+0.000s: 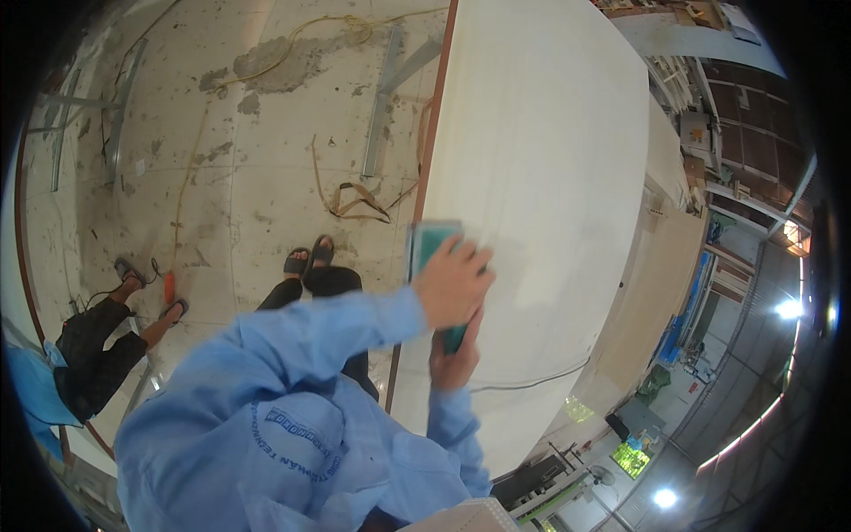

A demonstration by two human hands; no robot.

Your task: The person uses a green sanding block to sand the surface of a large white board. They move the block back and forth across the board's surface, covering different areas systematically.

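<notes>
A green power sander with a flat rectangular base lies on a large white panel, close to the panel's brown left edge. My left hand is laid over the top of its body, fingers curled round it. Behind that, my right hand is wrapped about the rear grip. Part of the sander is hidden under my left hand. A dark cable crosses the panel from beside my right hand; where it joins the tool cannot be seen.
Left of the panel, a yellow hose, a loose strap and metal legs are on or above the worn tiled floor. Another person stands at far left beside an orange object. Wooden boards lie beyond the panel's right edge.
</notes>
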